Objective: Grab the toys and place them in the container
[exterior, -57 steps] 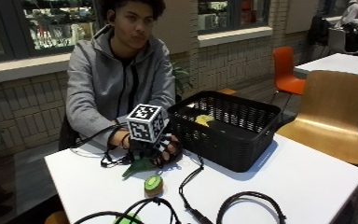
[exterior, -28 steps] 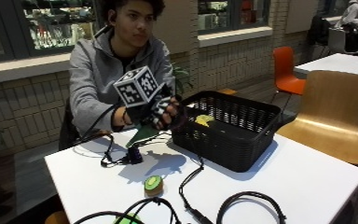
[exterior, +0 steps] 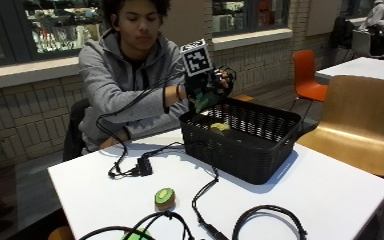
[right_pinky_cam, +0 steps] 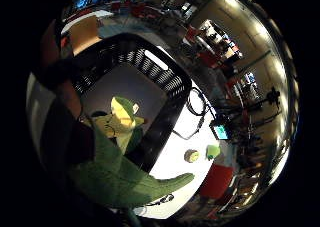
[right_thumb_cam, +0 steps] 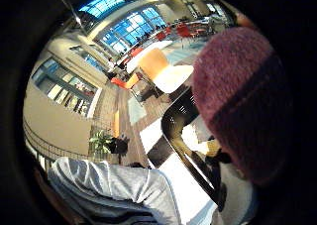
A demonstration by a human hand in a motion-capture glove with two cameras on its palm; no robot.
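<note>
In the outside view my gloved right hand [exterior: 208, 84] is raised above the near-left corner of the black mesh basket [exterior: 258, 150] and grips a green soft toy [exterior: 203, 102], which hangs over the rim. The little finger side palm view shows this green toy [right_pinky_cam: 125, 179] close to the palm, with the basket [right_pinky_cam: 167, 99] below. A yellow toy [exterior: 220, 127] lies inside the basket [right_pinky_cam: 122, 118]. On the white table [exterior: 325, 195], a kiwi-half toy [exterior: 165, 196] and a small green toy [exterior: 137, 234] lie near the front edge.
Black cables [exterior: 265, 220] loop across the table in front of the basket, and a small black box [exterior: 143, 165] sits to its left. A wooden chair [exterior: 362, 120] stands behind the right side. A pinkish rounded shape [right_thumb_cam: 237, 96] fills the thumb side palm view.
The hand has lifted the green toy off the table and carried it up and to the right, from in front of the person to above the basket.
</note>
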